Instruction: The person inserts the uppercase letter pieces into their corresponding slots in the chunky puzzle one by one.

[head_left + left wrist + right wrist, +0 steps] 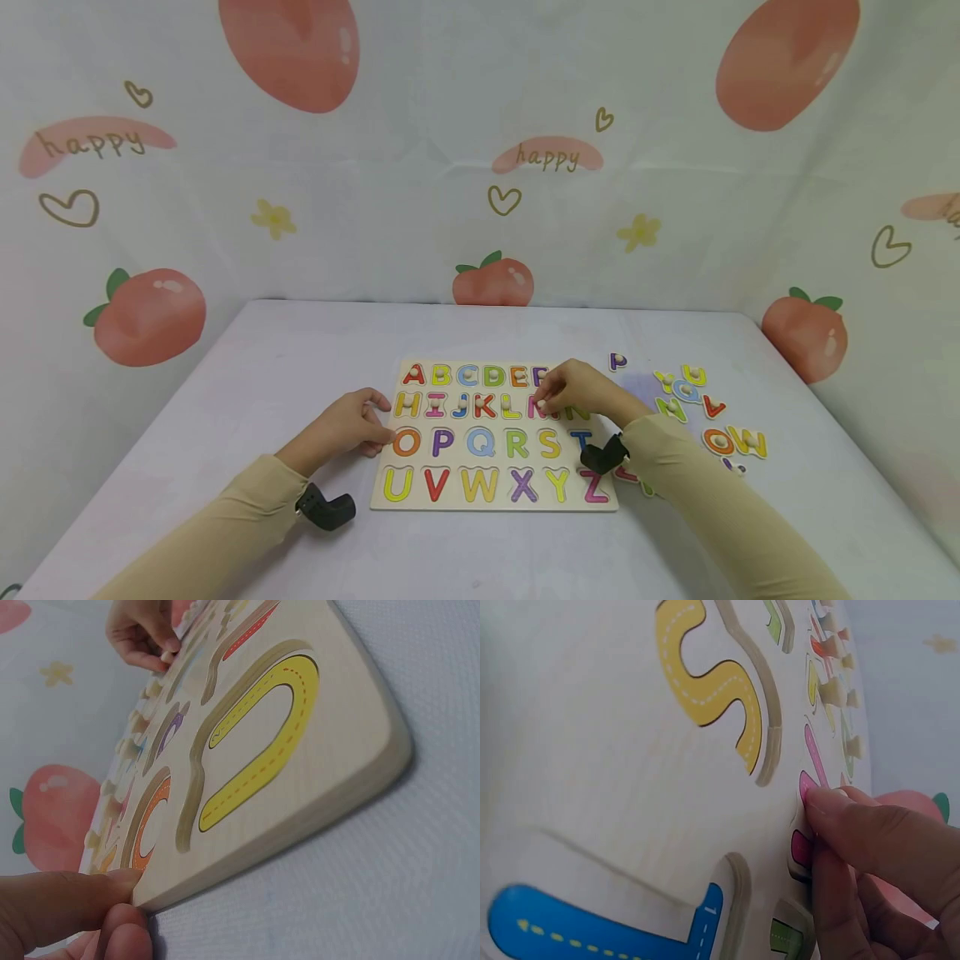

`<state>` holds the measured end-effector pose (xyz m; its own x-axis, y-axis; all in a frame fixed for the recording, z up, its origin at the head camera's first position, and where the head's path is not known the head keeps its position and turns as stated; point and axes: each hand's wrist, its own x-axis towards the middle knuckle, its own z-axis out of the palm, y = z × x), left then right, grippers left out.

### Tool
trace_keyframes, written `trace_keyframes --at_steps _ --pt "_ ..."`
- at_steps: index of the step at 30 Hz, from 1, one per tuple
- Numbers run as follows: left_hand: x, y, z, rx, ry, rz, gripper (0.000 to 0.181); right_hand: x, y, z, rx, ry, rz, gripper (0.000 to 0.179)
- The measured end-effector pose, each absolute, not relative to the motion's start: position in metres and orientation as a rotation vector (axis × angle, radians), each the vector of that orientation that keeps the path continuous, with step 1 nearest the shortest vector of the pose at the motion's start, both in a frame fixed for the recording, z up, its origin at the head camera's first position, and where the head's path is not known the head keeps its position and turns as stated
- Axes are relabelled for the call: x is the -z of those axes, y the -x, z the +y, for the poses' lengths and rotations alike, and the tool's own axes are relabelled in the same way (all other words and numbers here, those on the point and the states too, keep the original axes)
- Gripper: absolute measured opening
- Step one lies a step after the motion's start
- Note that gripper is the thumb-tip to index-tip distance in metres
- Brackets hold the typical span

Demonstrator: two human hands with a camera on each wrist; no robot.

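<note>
Right hand (579, 389) pinched pink M (802, 846) by its knob (542, 406), letter directly beneath; my left (356, 422) gripped the board (360, 720) by its left edge.

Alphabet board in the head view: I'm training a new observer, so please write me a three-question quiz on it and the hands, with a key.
1. Multiple choice: At which letter are the fingertips of the right hand?
A) yellow U
B) pink M
C) red A

2. True or false: As the head view shows it, the left hand is at the right edge of the alphabet board.

3. Fill in: In the head view, the letter in the board's third row nearest the left hand is ___.

Key:
1. B, the pink M.
2. False; it is at the left edge.
3. The orange O.
</note>
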<state>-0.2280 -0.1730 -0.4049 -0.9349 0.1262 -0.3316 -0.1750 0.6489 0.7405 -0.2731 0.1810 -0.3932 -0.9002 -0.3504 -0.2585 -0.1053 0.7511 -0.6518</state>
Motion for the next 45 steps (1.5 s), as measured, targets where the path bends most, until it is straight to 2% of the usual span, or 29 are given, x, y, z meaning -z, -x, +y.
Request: trace_keyframes --at_steps 11,25,35,45 --pt "0.406 0.226 -0.173 -1.19 0.034 2.508 0.049 0.383 0.267 0.197 0.99 0.411 2.613 0.019" --pt "0.404 0.225 -0.173 -1.193 0.033 2.507 0.049 0.34 0.233 0.266 1.134 0.348 2.67 0.035" --pt "0.404 0.227 -0.173 -1.2 0.052 2.508 0.048 0.359 0.204 0.317 1.114 0.245 2.719 0.034" --pt "0.406 0.227 -0.173 -1.191 0.036 2.522 0.048 0.384 0.219 0.354 1.031 0.078 2.737 0.038"
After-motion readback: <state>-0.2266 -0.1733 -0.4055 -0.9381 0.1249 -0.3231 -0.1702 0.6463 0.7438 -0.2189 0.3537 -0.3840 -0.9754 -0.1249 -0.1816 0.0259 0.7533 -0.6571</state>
